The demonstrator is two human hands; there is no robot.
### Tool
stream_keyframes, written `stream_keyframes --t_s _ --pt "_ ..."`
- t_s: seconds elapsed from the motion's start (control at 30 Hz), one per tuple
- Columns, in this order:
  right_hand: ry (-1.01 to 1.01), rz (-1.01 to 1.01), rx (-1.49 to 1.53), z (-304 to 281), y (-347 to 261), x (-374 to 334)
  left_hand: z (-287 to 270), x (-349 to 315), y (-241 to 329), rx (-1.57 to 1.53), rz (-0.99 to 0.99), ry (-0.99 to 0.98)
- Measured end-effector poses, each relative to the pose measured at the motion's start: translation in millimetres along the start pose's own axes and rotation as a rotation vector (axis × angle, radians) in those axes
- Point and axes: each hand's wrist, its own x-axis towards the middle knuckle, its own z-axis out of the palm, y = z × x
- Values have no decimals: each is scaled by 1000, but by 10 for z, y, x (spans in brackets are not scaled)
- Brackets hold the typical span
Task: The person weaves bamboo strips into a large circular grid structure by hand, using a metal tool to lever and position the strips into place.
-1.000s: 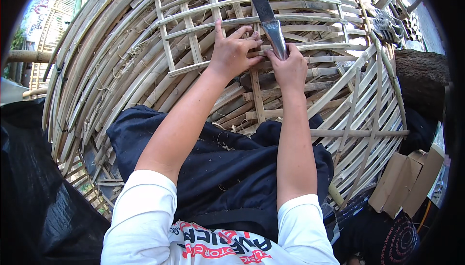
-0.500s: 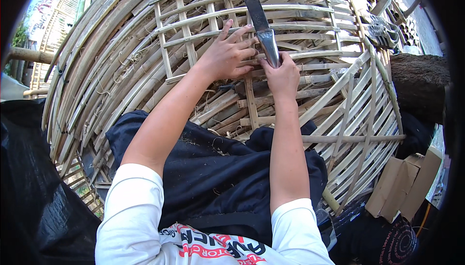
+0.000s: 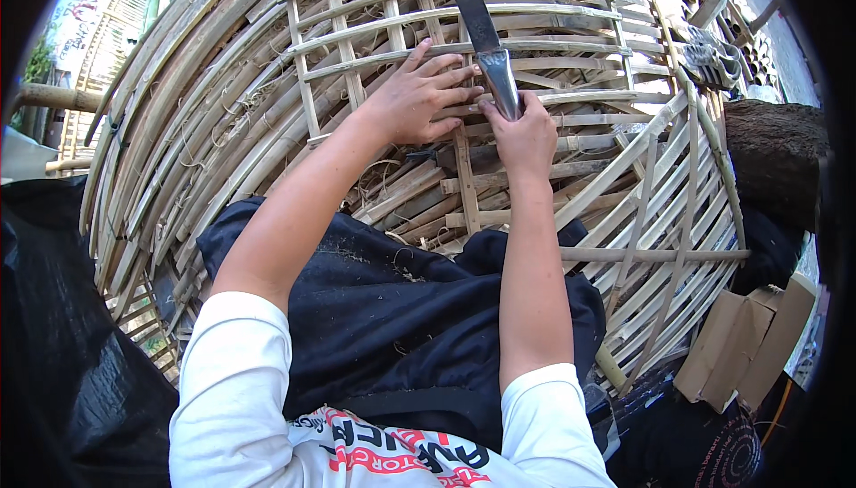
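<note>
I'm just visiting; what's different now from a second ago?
The left hand has shifted slightly left, its thumb drawn back from the right hand and its fingers fanned straighter. Nothing was visibly picked up or let go. The right hand still grips the metal handle of the dark blade, over the bamboo lattice.

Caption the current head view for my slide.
Right hand grips a shiny-handled blade beside the spread left hand over a bamboo lattice.
</note>
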Motion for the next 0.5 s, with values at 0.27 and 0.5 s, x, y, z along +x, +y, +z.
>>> stream_keyframes --t_s 0.27,0.5 --pt "11 -10 3 10 18 4 166 -3 136 -128 -151 132" --pt "7 -5 7 34 16 -3 206 19 174 -159 -202 209"
